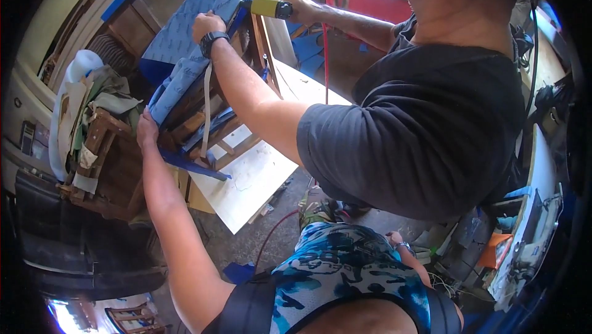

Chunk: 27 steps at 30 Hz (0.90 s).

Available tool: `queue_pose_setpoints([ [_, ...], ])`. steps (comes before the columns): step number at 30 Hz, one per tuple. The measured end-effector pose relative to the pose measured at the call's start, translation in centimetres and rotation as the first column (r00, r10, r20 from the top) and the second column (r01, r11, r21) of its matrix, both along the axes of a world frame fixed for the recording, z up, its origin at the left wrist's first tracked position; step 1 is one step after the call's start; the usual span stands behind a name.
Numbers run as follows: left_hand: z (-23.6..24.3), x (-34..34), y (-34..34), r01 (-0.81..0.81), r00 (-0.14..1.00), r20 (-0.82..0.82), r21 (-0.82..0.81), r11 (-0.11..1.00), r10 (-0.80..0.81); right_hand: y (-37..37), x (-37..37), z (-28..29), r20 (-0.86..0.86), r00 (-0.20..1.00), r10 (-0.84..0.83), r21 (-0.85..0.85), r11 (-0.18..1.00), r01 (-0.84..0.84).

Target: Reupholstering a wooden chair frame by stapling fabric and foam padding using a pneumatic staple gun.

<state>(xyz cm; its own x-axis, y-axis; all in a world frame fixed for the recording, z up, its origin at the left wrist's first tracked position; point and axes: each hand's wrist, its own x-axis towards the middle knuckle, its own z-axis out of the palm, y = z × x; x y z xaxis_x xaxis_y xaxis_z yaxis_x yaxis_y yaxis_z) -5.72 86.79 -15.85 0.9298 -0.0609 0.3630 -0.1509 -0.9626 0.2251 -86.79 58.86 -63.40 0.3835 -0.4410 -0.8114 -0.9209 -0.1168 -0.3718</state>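
My left hand is closed on the lower edge of a blue patterned fabric, beside a wooden chair frame. The fabric lies over the frame's padded back and hangs in folds near my fingers. Down by my right side is my right hand, with a band on the wrist; its fingers are too small to make out. A co-worker's left hand presses on the fabric higher up. In the co-worker's right hand, a yellow and black staple gun points at the frame's edge.
The co-worker's dark T-shirt fills much of the right side. Under the frame lies a white board. At left, cloth scraps lie heaped on a wooden frame. A red hose crosses the floor.
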Motion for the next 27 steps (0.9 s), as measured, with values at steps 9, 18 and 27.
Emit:
queue_pose_setpoints([
  [9, 0.8, -0.7, -0.5, -0.034, 0.999, -0.042, 0.009, 0.999, 0.035, 0.4, -2.7, -3.3, 0.03, 0.997, -0.066, 0.084, 0.994, 0.063],
  [18, 0.4, -0.4, -0.3, -0.031, 0.999, -0.026, -0.022, 0.999, 0.031, -1.1, -4.5, -8.8, 0.19, 0.981, -0.042, 0.015, 0.999, 0.04],
  [27, 0.6, -0.8, -0.3, -0.019, 0.999, -0.046, -0.019, 1.0, 0.018, -1.6, -6.8, -9.5, 0.196, 0.981, 0.009, 0.022, 1.0, -0.013],
])
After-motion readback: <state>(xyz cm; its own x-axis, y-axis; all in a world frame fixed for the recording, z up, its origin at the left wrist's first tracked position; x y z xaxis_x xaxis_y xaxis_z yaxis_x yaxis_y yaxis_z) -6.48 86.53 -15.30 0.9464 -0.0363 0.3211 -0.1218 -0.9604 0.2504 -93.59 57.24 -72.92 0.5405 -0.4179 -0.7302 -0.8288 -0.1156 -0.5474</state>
